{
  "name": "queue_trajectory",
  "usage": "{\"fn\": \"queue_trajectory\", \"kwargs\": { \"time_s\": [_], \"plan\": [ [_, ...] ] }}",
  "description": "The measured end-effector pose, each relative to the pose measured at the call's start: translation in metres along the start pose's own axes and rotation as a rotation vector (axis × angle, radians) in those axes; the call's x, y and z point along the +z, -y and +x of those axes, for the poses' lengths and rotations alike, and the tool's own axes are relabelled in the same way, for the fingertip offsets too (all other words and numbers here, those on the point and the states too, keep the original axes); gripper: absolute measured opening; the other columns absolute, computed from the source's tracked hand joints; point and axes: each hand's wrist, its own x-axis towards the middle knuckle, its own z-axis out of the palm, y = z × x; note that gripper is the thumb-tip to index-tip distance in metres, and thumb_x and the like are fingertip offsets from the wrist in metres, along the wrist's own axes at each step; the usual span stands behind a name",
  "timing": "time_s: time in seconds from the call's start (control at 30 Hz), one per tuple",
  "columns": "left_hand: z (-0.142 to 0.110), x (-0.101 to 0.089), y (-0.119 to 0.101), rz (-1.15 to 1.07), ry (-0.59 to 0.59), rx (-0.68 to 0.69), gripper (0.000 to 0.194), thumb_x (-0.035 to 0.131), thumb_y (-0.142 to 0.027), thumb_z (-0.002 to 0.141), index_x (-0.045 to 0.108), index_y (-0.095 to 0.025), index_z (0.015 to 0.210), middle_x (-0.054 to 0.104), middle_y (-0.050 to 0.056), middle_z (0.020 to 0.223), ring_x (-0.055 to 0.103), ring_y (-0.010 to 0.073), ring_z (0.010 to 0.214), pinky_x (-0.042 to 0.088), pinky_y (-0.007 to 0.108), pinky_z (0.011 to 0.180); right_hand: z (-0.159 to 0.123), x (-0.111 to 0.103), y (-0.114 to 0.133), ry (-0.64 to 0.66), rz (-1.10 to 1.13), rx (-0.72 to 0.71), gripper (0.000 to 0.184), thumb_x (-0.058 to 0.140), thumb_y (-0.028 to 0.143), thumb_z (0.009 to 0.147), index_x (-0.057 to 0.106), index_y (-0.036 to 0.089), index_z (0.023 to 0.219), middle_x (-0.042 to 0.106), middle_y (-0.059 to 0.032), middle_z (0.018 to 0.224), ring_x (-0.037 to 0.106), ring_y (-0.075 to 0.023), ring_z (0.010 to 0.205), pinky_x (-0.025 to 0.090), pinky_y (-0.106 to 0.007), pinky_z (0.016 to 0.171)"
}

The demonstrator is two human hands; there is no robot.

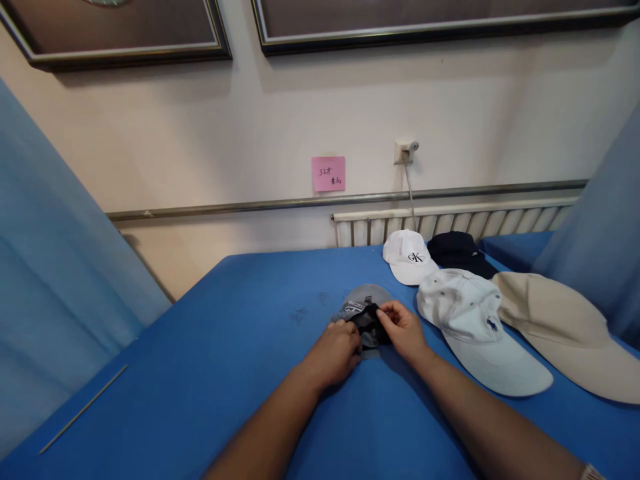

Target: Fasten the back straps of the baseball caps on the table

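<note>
Both of the person's bare hands are on a gray baseball cap [373,292], which sits on the blue-covered table [240,333] straight ahead of them, with its black inner part [386,333] turned up between the hands. The left hand [340,347] is curled closed on the cap's left side, knuckles up, its fingertips partly hidden from where I stand. The right hand [403,327] pinches the black edge between thumb and fingers on the other side. Just beyond the right hand lies a white cap [407,253] with a dark monogram, and behind that, further right, a navy cap [455,248]. Right beside the right forearm is a pale cap [475,313] with a small dark polo-player emblem, its brim angled toward the person; a beige cap [560,313] rests against it on the far side from the hands. Well off to the left of the left hand, a thin stick [84,409] lies slantwise near the table's edge. Past the hands, a pink sticky note [329,174] with handwriting hangs on the wall above a metal rail [240,206].
</note>
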Motion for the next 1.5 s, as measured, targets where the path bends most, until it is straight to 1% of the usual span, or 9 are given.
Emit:
{"fn": "queue_trajectory", "kwargs": {
  "time_s": [0.1,0.27,0.53,0.7,0.77,0.9,1.17,1.33,1.5],
  "plan": [
    [-0.001,-0.001,0.000,-0.007,-0.005,0.007,0.012,0.055,-0.022,0.082,0.065,-0.017,0.086,0.063,0.008,0.093,0.055,0.0228,0.086,0.040,0.035,0.077,0.001,0.001,-0.002,-0.003,0.026,0.018,0.029,0.061,0.046,0.082,0.060,0.018,0.087,0.059,0.0001,0.068,0.053,-0.0151,0.061,0.040,-0.025,0.057],
    [0.000,-0.002,-0.001,-0.036,0.001,-0.013,0.019,0.064,-0.027,0.077,0.065,-0.018,0.093,0.064,0.009,0.097,0.056,0.0258,0.090,0.041,0.037,0.079,0.001,0.002,-0.004,0.025,0.078,0.016,0.027,0.062,0.045,0.081,0.059,0.019,0.088,0.061,-0.0005,0.072,0.054,-0.0154,0.063,0.043,-0.026,0.060],
    [0.005,0.002,-0.002,-0.026,-0.004,-0.020,0.009,0.056,-0.021,0.080,0.064,-0.018,0.082,0.065,0.009,0.090,0.059,0.0245,0.084,0.042,0.037,0.077,-0.002,0.003,-0.006,0.028,0.129,0.041,0.026,0.065,0.044,0.079,0.059,0.020,0.088,0.062,-0.0005,0.072,0.054,-0.0153,0.062,0.043,-0.026,0.059],
    [0.000,-0.004,0.000,-0.152,-0.026,-0.033,0.017,0.055,-0.015,0.078,0.061,-0.020,0.093,0.063,0.008,0.104,0.060,0.0226,0.092,0.044,0.033,0.081,0.000,0.005,-0.005,0.010,0.207,0.058,0.026,0.067,0.043,0.077,0.060,0.020,0.086,0.064,-0.0013,0.073,0.057,-0.0159,0.064,0.046,-0.027,0.061],
    [-0.003,-0.007,0.001,-0.189,-0.031,-0.045,0.021,0.055,-0.013,0.078,0.061,-0.021,0.097,0.063,0.008,0.107,0.060,0.0218,0.094,0.045,0.032,0.082,0.001,0.005,-0.004,0.009,0.218,0.048,0.028,0.066,0.039,0.076,0.063,0.020,0.096,0.065,-0.0021,0.078,0.059,-0.0161,0.066,0.047,-0.028,0.062],
    [-0.007,-0.011,0.002,-0.203,0.025,-0.031,0.028,0.060,-0.016,0.076,0.063,-0.023,0.103,0.065,0.007,0.105,0.060,0.0234,0.096,0.045,0.034,0.084,0.000,0.002,0.001,0.066,0.133,0.008,0.052,0.061,0.029,0.078,0.056,0.023,0.129,0.065,-0.0020,0.084,0.055,-0.0132,0.059,0.047,-0.026,0.055],
    [-0.005,-0.006,0.000,-0.138,0.051,-0.064,0.014,0.063,-0.021,0.075,0.069,-0.020,0.087,0.066,0.009,0.092,0.061,0.0248,0.081,0.045,0.035,0.072,-0.004,-0.001,0.010,0.171,-0.107,-0.158,0.040,0.051,0.022,0.083,0.063,0.025,0.121,0.065,-0.0040,0.096,0.060,-0.0179,0.075,0.050,-0.033,0.072],
    [-0.010,-0.015,0.009,-0.410,-0.015,-0.087,0.010,0.059,-0.015,0.075,0.067,-0.019,0.078,0.064,0.003,0.083,0.058,0.0172,0.075,0.042,0.028,0.067,-0.007,0.001,0.014,0.186,-0.107,-0.165,0.038,0.051,0.023,0.084,0.064,0.024,0.120,0.066,-0.0051,0.097,0.061,-0.0197,0.082,0.050,-0.034,0.078],
    [-0.011,-0.024,0.020,-1.059,-0.186,-0.233,0.016,0.065,-0.029,0.076,0.066,-0.016,0.085,0.059,0.000,0.073,0.051,0.0105,0.062,0.039,0.023,0.059,-0.005,0.003,0.006,0.176,-0.025,-0.137,0.033,0.054,0.026,0.084,0.067,0.023,0.113,0.067,-0.0069,0.105,0.063,-0.0229,0.094,0.050,-0.037,0.086]
  ]
}}
